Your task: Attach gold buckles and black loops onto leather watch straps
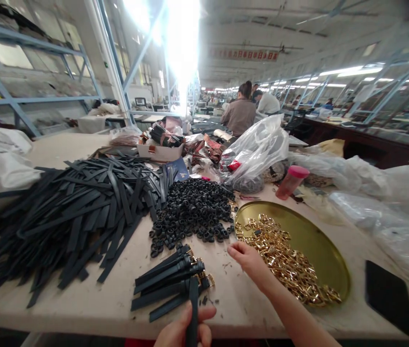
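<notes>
My left hand (pixel 181 330) is closed around a black strap (pixel 193 308), which points up and away from me at the table's front edge. My right hand (pixel 248 260) reaches forward with its fingers pinched together, beside the rim of a gold tray (pixel 322 241). Whether anything sits between those fingertips is hidden. Gold buckles (pixel 287 260) are heaped on the tray. Just beyond the right hand lies a pile of small black loops (pixel 197 205). Left of my hands rests a small stack of black straps with gold buckles on their ends (pixel 164 279).
A big heap of loose black straps (pixel 81 212) covers the table's left. Behind are a pink-lidded cup (pixel 292 183), a clear plastic bag (pixel 258 149) and a white box (pixel 161 152). A dark flat panel (pixel 388 296) lies at right. Other people (pixel 240 113) sit farther back.
</notes>
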Available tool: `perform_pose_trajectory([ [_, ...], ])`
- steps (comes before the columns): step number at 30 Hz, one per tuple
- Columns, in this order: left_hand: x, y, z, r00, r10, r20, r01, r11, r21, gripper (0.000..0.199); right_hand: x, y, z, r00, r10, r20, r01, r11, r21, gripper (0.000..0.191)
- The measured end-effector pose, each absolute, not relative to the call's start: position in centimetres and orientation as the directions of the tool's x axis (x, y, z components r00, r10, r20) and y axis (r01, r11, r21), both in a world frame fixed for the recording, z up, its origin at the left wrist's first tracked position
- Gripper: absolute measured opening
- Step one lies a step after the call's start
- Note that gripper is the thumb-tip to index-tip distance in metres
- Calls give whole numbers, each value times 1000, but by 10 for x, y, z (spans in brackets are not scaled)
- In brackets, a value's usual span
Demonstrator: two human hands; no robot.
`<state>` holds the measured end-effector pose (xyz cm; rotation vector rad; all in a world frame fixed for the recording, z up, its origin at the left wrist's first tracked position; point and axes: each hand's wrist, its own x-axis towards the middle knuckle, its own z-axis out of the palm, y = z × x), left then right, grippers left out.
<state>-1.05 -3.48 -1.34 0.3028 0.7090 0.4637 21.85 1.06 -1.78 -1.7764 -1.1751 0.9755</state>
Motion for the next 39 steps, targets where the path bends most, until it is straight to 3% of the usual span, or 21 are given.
perform_pose_trajectory([
  [2, -9, -32, -7, 676, 510, -531, -333, 855, 398, 47, 215, 28, -20, 259, 961, -97, 517, -223, -827, 13],
  [4, -9, -30, 3, 678, 498, -540, -361, 866, 346, 42, 211, 41, -25, 244, 969, -47, 645, -198, -738, 15],
  [9, -12, -27, 20, 679, 412, -608, -400, 902, 164, 37, 212, 52, -37, 183, 983, -12, 801, -156, -578, 11],
  [12, -13, -24, 20, 685, 381, -621, -413, 905, 99, 35, 216, 50, -37, 150, 989, -8, 820, -129, -558, 10],
  [16, -13, -19, 21, 698, 366, -615, -411, 909, 75, 34, 214, 39, -33, 133, 991, -30, 769, -122, -628, 8],
  [20, -12, -18, 24, 694, 365, -621, -394, 914, 97, 34, 201, 17, -27, 130, 982, -134, 622, -186, -761, 23],
  [24, -10, -23, 25, 686, 386, -617, -413, 905, 107, 33, 183, -10, -17, 93, 937, -337, 120, -347, -930, 33],
  [26, -8, -26, 25, 685, 397, -611, -419, 901, 115, 33, 176, -20, -13, 61, 915, -399, -74, -394, -916, 34],
  [29, -6, -30, 26, 682, 405, -609, -416, 900, 132, 30, 171, -32, -13, 25, 898, -439, -251, -420, -872, 31],
  [31, -5, -34, 27, 673, 420, -609, -398, 900, 180, 30, 168, -38, -14, -14, 893, -450, -346, -426, -836, 38],
  [36, 0, -42, 30, 581, 596, -554, -288, 787, 546, 28, 158, -45, -9, -68, 899, -433, -496, -407, -767, 36],
  [39, 1, -40, 35, 570, 623, -535, -285, 761, 583, 25, 152, -44, -3, -26, 905, -424, -552, -367, -749, 33],
])
